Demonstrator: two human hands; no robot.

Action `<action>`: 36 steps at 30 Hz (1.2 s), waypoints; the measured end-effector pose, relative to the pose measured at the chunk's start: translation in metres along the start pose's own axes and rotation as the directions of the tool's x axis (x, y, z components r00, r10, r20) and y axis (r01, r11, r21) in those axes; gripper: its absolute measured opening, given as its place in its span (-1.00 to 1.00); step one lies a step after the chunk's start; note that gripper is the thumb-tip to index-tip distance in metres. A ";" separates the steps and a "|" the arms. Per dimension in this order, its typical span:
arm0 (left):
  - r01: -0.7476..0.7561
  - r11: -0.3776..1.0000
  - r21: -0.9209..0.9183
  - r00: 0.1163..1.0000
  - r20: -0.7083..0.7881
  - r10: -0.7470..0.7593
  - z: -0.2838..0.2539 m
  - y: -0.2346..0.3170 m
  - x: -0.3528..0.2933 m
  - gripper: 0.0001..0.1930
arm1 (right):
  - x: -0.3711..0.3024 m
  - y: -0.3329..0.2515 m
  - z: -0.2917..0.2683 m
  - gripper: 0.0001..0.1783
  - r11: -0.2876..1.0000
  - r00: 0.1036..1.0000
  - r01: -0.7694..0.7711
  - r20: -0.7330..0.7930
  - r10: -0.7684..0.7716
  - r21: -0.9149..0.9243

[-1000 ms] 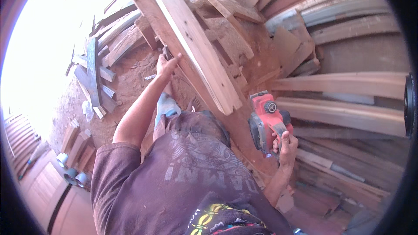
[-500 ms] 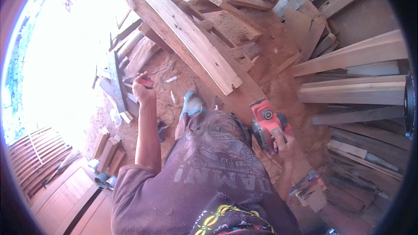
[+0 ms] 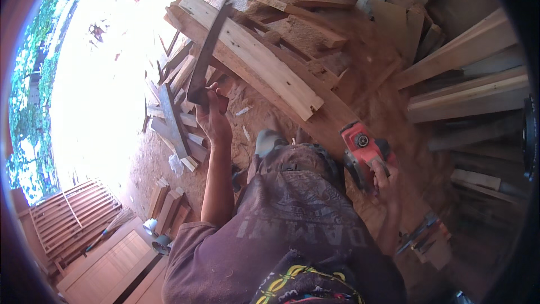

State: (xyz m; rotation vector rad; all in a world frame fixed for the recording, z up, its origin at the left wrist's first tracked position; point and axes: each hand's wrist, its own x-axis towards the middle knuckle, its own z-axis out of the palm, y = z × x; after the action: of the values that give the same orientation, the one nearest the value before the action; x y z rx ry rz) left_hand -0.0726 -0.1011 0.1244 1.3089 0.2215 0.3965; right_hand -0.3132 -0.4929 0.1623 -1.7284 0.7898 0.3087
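In my left hand [image 3: 214, 117], raised over the near side of the planks, is an L-shaped tool that looks like a try square [image 3: 207, 59]. Its long dark flat blade points up and away, and its short reddish handle sits in my closed fingers. My right hand [image 3: 383, 174] grips a red and black electric hand planer [image 3: 360, 143], which rests on the near right part of a wide brown plank [image 3: 329, 117]. On that plank lies a narrower pale wooden board [image 3: 259, 56], with a notch and small dark holes at its near end. The planer's underside is hidden.
Offcuts [image 3: 173, 115] lie heaped at left, and more stacked timber [image 3: 467, 93] stands at right. Sawdust [image 3: 360, 73] covers the floor. Slatted wooden panels [image 3: 76, 208] lie at lower left, and several small tools [image 3: 419, 236] at lower right.
My left hand has risen and turned, so the try square's dark blade now stands out against the planks. The view has shifted; my right hand still holds the planer on the plank.
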 end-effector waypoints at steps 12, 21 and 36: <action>-0.071 0.756 0.650 0.970 0.223 -0.101 0.010 -0.067 0.048 -0.69 | 0.003 0.009 -0.002 -0.55 0.999 1.000 -0.013 0.009 0.012 0.032; -0.104 0.742 0.662 0.941 0.307 -0.142 0.020 -0.082 0.074 -0.68 | 0.002 0.013 -0.002 -0.53 0.999 1.000 0.024 0.001 -0.024 0.034; -0.128 0.829 0.545 0.945 0.321 -0.065 0.006 -0.115 0.110 -0.72 | -0.002 0.001 -0.010 -0.45 0.998 0.995 -0.014 0.094 0.019 -0.055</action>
State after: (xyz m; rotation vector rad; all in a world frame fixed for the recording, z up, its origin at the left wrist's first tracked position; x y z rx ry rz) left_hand 0.0483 -0.0853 0.0222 1.9429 0.0288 0.1302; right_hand -0.3172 -0.5016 0.1654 -1.7455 0.7332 0.4229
